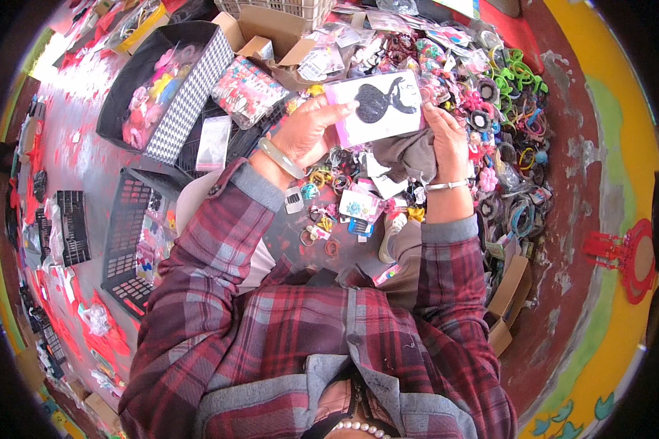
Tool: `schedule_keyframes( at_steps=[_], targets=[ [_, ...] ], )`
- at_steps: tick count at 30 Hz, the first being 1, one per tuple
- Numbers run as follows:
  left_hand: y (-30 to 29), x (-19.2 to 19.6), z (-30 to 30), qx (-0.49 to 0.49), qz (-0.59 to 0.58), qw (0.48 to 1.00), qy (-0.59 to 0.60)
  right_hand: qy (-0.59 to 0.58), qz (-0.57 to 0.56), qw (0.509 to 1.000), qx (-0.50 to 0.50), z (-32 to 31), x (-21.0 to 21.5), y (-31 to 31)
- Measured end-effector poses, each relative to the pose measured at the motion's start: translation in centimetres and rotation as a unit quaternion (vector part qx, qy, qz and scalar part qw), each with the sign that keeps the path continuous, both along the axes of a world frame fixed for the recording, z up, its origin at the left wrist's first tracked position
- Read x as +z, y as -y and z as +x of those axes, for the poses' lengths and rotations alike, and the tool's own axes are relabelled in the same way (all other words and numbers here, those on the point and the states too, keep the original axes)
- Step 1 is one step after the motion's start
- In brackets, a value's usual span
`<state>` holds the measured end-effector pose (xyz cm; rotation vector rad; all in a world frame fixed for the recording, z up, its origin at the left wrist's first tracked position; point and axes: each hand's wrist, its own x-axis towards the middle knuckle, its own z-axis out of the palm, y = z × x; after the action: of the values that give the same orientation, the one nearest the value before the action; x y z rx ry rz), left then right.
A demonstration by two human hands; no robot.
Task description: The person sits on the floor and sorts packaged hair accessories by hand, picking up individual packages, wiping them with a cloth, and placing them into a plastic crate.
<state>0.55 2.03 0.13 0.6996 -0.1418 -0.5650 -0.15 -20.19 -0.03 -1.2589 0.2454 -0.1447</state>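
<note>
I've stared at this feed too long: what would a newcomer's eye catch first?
First, the white card with its dark shape, held up by the left hand and right hand above centre. Next, the bright green items at the upper right of the colourful heap. Then the bin with a black-and-white patterned side, upper left.

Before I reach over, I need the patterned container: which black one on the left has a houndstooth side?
The upper bin, beside the cardboard box; the slotted baskets below are plain black.
</note>
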Motion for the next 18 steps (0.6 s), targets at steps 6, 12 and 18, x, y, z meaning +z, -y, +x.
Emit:
schedule_keyframes(
  at_steps=[6,12,18],
  targets=[
    [-0.9,-1.1,1.1,0.046,-0.021,0.998,-0.026,-0.014,0.032,0.999,-0.004,-0.1,0.5,0.1],
    [-2.3,-0.5,0.6,0.005,-0.023,0.999,0.033,-0.026,0.138,0.989,0.045,0.2,0.1,0.5],
    [-3.1,2.2,-2.8,-0.027,-0.095,0.994,0.045,-0.004,0.130,0.986,0.103,-3.1,1.4,-1.4]
  ],
)
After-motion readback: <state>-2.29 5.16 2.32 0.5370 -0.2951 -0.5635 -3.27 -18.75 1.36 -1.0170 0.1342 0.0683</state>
